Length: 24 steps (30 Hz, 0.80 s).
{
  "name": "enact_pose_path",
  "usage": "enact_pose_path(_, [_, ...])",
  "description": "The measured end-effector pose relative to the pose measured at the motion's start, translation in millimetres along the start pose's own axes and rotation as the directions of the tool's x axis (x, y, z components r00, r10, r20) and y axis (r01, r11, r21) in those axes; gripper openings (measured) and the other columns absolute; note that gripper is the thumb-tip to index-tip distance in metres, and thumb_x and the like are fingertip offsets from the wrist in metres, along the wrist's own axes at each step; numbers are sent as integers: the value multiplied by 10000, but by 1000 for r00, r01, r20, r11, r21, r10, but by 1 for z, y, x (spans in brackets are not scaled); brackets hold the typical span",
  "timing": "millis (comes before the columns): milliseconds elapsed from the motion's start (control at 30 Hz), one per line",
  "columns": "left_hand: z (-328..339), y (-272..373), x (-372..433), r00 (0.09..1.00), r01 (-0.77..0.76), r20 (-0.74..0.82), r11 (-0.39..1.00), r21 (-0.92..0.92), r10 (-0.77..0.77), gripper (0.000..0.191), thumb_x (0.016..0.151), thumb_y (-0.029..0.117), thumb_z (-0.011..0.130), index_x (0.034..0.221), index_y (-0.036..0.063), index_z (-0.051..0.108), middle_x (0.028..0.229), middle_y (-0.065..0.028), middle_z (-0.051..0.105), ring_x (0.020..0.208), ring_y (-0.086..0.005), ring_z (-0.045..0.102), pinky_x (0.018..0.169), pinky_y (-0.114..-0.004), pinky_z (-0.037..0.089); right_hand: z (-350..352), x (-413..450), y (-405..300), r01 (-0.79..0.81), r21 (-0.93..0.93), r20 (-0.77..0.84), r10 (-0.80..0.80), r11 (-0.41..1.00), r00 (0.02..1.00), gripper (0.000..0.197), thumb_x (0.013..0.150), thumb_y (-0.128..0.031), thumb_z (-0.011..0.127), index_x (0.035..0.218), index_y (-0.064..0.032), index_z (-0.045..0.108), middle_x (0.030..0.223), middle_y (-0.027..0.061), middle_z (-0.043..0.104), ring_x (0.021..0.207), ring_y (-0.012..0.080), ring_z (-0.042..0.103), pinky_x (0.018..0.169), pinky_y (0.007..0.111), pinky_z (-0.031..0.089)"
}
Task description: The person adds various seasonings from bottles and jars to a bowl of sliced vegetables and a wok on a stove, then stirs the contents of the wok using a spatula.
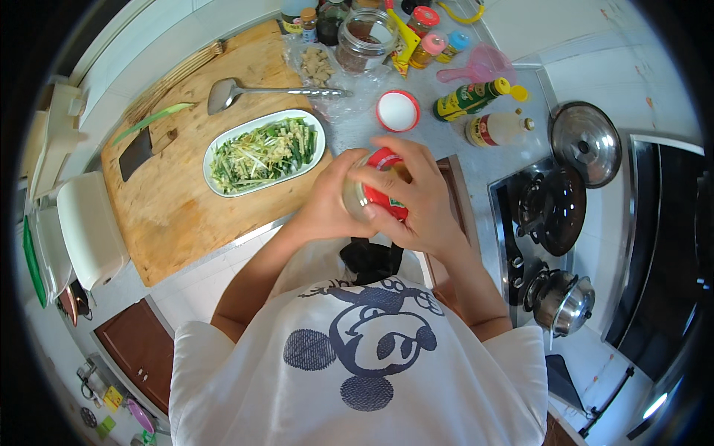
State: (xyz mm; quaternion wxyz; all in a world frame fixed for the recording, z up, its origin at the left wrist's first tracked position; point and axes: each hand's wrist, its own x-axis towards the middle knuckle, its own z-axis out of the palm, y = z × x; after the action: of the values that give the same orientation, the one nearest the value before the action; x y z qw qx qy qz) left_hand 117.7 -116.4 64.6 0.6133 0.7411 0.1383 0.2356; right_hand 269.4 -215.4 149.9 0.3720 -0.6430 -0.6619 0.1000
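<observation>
Before my chest, my left hand (334, 200) is wrapped around the body of a clear jar (354, 196) with a red label or lid. My right hand (415, 195) grips the red part of the same jar, fingers spread over it; the fingers hide most of its top. To the left, an oval white dish (223, 192) of cut green and pale vegetables rests on the wooden board (184, 234). A metal spatula (268, 90) lies beyond the dish. A round white lid with a red rim (397, 111) lies on the counter beyond my hands.
Behind stand an open clear jar (365, 44) and several seasoning jars. A green bottle (471, 99) and a clear bottle (496, 129) lie at the right. A cleaver (136, 156) is on the board. The gas stove (502, 223) carries a dark wok (562, 212) and a steel pot (566, 304).
</observation>
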Motion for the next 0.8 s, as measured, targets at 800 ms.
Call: enact_pose_path(800, [-8, 20, 75, 969, -213, -79, 957, 198, 232, 812, 616, 207, 889, 1310, 26, 508, 1270, -188, 577, 1169, -348, 588, 1001, -426, 459, -30, 34, -4, -46, -134, -83, 35, 990, 996, 551, 674, -187, 796, 1210, -208, 671, 1353, 102, 498, 1143, 372, 510, 963, 449, 466])
